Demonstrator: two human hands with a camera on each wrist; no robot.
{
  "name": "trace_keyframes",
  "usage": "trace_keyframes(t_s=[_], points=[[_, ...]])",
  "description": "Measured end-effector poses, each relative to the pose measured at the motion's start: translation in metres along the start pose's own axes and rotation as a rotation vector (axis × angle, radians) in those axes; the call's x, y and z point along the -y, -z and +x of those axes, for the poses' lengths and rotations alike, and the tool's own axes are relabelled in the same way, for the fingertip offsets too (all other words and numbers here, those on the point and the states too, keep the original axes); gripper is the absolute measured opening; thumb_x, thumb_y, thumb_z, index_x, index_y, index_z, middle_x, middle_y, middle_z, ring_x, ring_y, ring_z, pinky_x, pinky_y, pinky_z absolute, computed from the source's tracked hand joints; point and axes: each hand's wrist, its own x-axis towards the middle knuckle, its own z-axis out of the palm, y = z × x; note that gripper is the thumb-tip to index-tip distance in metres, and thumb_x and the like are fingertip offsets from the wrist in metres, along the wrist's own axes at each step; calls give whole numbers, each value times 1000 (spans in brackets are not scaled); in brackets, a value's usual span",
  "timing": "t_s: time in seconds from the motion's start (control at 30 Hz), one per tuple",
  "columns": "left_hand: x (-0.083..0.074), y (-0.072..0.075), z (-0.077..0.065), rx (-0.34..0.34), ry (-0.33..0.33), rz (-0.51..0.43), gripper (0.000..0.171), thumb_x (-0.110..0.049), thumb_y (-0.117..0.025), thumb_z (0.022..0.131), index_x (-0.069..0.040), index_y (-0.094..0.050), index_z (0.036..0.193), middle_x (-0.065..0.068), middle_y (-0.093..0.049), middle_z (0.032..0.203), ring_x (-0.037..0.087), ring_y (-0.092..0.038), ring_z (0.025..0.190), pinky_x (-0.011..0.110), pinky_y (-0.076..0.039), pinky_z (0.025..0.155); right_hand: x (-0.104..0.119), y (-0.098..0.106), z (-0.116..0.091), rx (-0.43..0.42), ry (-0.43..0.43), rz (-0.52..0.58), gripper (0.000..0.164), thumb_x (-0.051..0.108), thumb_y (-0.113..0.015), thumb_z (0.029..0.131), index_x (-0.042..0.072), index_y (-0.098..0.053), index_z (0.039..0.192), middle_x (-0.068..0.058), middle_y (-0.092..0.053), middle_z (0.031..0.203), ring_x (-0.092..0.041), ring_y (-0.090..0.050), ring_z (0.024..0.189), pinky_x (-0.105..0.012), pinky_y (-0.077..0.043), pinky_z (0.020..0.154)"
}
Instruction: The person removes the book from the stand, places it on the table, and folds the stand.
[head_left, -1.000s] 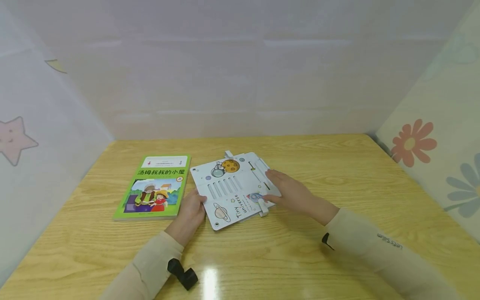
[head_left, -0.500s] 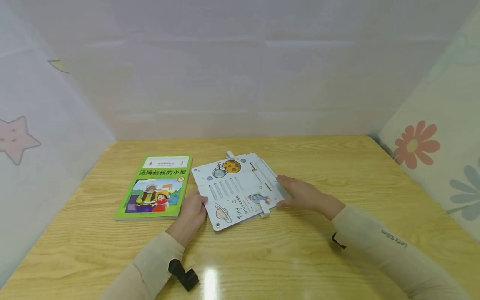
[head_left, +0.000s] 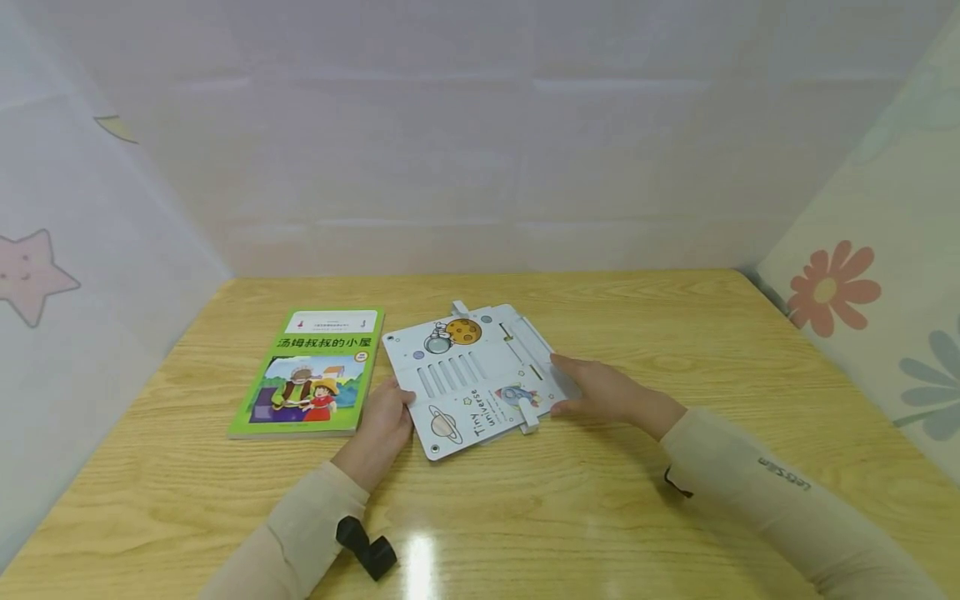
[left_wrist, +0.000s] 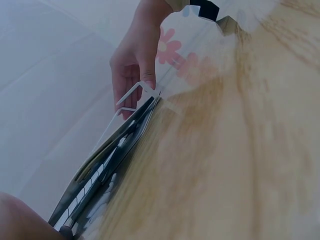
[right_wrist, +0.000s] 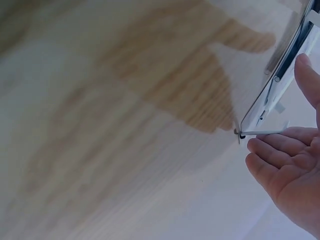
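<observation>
A white folding book stand [head_left: 450,367] printed with planets, an astronaut and "Tiny universe" lies at an angle on the table, its right part lifted a little. My left hand [head_left: 381,429] grips its left edge, thumb on top and fingers hidden beneath. At the opposite edge, my right hand [head_left: 607,392] holds the stand's white ledge piece, thumb and fingers spread along it. The left wrist view shows the folded panels edge-on, with the right hand [left_wrist: 135,60] around a bent white bracket [left_wrist: 135,95]. In the right wrist view the fingers of the right hand [right_wrist: 292,170] meet the ledge.
A green-covered book [head_left: 307,375] with a picture of two figures lies left of the stand, close to the left forearm. White clips [head_left: 528,417] stick out from the stand's edges. The wooden table [head_left: 480,517] is bounded by pale cloth walls [head_left: 480,167].
My right hand has shifted to the right, its thumb sliding off the top panel, and the ledge piece has come out further at that edge. The left hand keeps its grip.
</observation>
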Motion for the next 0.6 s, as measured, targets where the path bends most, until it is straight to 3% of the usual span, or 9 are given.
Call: trace_keyframes(t_s=[0.6], points=[[0, 1, 0, 17, -2, -15, 57, 19, -27, 76, 7, -23, 131, 13, -22, 138, 20, -16, 126, 28, -16, 101, -1, -7, 3, -13, 113, 21, 69, 26, -67, 75, -13, -37, 123, -25, -40, 124, -35, -37, 113, -41, -30, 95]])
